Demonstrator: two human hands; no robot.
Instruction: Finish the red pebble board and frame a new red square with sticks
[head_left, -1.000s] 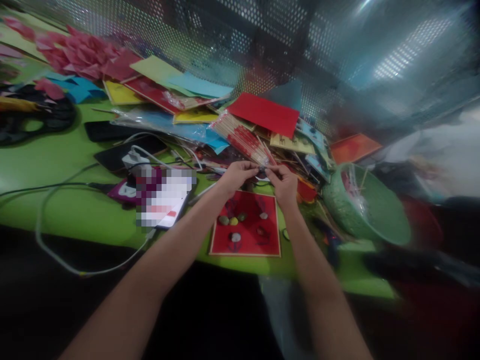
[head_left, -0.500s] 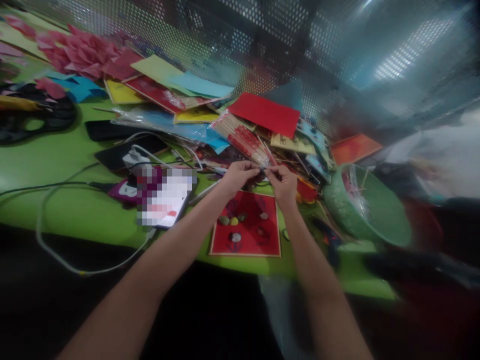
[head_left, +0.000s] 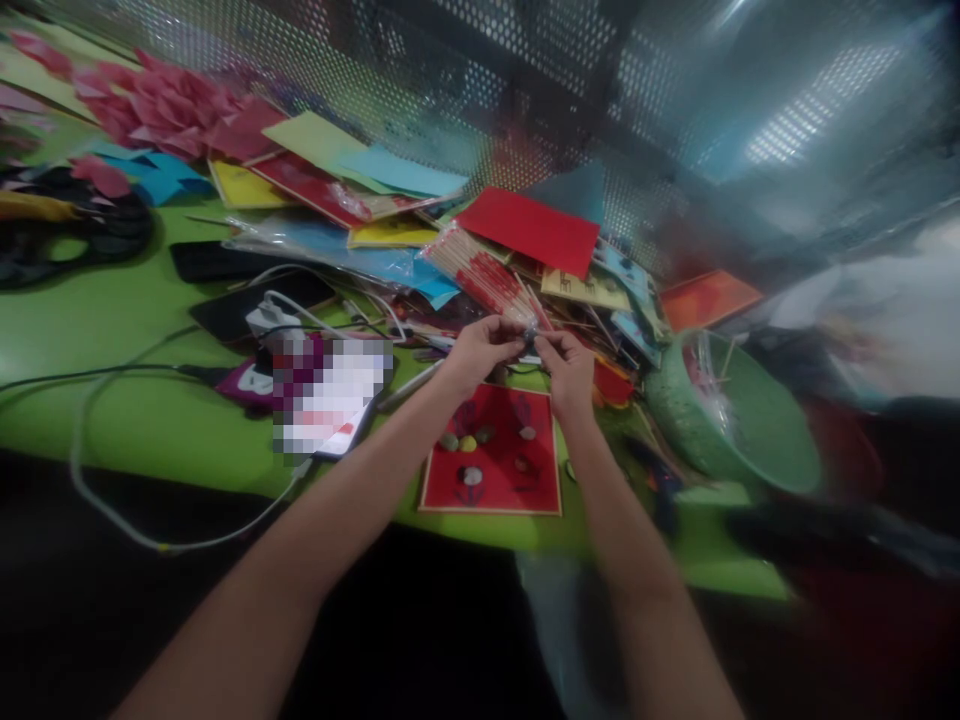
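Note:
My left hand and my right hand meet above the far edge of a red square board, fingertips close together. Both are closed in a pinch around a small dark, greyish piece, too small and blurred for its kind to show. On the board lie several small round pieces, among them a yellow one, a whitish one and a pale one. Dark marks are drawn around some of them. Behind my hands lies a bundle of red-tipped sticks in clear wrapping.
A phone with a lit screen, a purple power strip and white cable lie left. Coloured paper sheets pile up behind. A green bowl stands right; pink paper flowers lie far left. Perforated metal rises behind the table.
My fingertips have shifted slightly around the small dark piece, and more of it shows between them. My right fingers sit a little further right. The board and its pieces have not moved.

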